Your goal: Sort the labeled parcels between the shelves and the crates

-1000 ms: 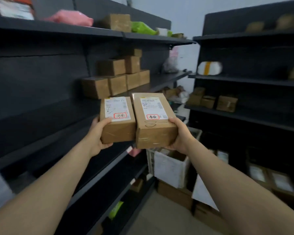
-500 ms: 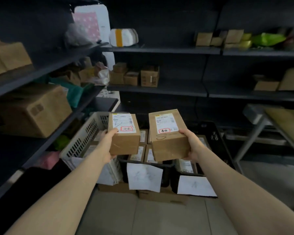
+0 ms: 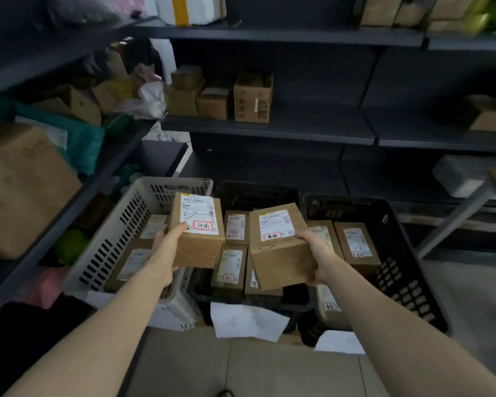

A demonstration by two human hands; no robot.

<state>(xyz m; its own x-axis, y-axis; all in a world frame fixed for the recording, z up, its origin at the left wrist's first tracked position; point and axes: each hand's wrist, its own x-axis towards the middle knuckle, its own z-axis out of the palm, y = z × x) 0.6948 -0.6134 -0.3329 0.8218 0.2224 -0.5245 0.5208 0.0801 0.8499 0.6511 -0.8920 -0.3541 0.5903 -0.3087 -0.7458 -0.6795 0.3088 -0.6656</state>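
Note:
My left hand (image 3: 166, 250) grips a brown labeled parcel (image 3: 198, 242) by its left side, above the seam between the white crate (image 3: 118, 230) and the middle black crate (image 3: 258, 193). My right hand (image 3: 317, 253) holds a second brown labeled parcel (image 3: 281, 256), tilted, over the middle black crate. Both parcels carry a white label with a red-framed handwritten mark. A third, black crate (image 3: 401, 253) stands at the right. All three crates hold several labeled brown parcels.
Dark shelves (image 3: 269, 127) run along the back and the left, loaded with cardboard boxes (image 3: 252, 98) and bags. A big carton (image 3: 23, 190) sits on the left shelf. White paper sheets (image 3: 246, 319) hang on the crate fronts. A metal table leg (image 3: 455, 213) stands at the right.
My view has turned from the left shelves to the crates and come closer above them. Both hands have lowered their parcels toward the crates; the right parcel has tilted.

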